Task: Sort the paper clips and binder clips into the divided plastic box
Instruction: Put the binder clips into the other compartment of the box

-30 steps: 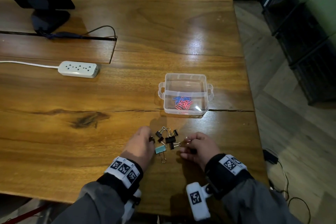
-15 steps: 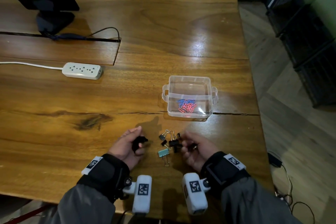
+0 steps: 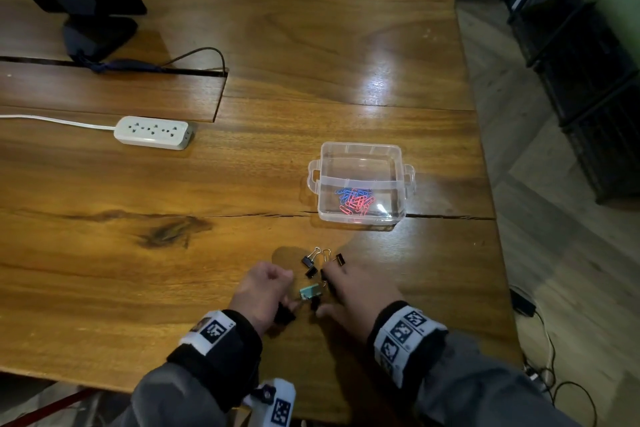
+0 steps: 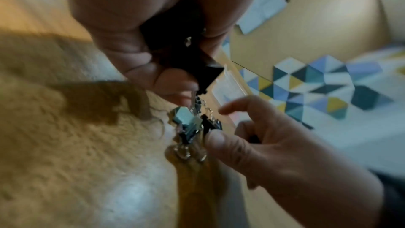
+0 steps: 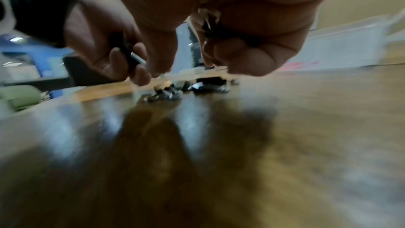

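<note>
both hands worked the binder clips (image 3: pixel 313 265) at the table's near edge, left hand (image 3: pixel 261 293) clenched on black clips, right hand (image 3: pixel 356 288) gripping black clips too, w/ the divided plastic box (image 3: pixel 360 180) straight ahead & slightly right, nearer the right hand.

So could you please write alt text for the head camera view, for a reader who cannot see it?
Two hands, left hand and right hand, gather binder clips on a wooden table. Beyond them stands a clear divided box with paper clips in its near compartment.
</note>
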The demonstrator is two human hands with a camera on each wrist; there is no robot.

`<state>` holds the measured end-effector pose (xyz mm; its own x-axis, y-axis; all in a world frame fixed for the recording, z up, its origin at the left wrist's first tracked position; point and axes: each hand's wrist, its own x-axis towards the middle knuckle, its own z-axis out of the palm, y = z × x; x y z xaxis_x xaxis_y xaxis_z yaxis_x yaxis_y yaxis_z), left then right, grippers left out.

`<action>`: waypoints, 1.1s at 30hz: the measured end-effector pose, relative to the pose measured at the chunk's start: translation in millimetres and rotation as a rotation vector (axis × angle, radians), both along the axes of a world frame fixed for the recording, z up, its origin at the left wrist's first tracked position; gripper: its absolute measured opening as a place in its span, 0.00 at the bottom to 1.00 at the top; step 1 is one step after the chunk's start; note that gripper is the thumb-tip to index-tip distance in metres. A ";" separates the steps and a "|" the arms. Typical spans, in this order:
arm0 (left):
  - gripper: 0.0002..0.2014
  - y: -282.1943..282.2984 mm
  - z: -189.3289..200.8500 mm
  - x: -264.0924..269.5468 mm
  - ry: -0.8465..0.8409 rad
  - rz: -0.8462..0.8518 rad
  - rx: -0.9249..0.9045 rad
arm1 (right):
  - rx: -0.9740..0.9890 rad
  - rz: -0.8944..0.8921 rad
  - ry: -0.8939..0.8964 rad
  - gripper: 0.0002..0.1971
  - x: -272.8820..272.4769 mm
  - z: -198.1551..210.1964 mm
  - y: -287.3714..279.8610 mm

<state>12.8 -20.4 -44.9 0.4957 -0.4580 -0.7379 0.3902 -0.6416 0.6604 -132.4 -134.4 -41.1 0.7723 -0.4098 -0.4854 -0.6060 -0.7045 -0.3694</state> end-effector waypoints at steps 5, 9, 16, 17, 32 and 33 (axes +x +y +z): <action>0.11 0.1 0.0 -2.3 -0.069 -0.138 0.047 | -0.077 0.265 0.079 0.25 17.2 -4.0 6.1; 0.14 1.7 9.1 -0.3 0.067 -0.023 -0.040 | -0.061 0.220 0.032 0.20 22.1 -3.8 3.5; 0.14 2.9 17.8 9.7 0.503 0.259 -0.274 | 0.101 -0.174 -0.175 0.02 9.4 3.4 -2.6; 0.14 3.4 19.9 10.8 0.555 0.272 -0.304 | 0.194 -0.307 -0.216 0.05 3.4 5.0 -3.4; 0.11 -14.9 34.3 20.5 0.528 0.212 -0.315 | 1.512 -1.279 -0.762 0.05 -24.7 24.5 -55.6; 0.12 -16.3 34.2 19.3 0.509 0.228 -0.317 | 1.445 -1.285 -0.722 0.06 -20.6 21.0 -56.7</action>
<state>32.1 -36.7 -10.7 0.2298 -0.6172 -0.7525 0.8089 -0.3088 0.5003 -153.0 -191.1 -20.1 0.5763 -0.4383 -0.6897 0.0679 0.8668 -0.4940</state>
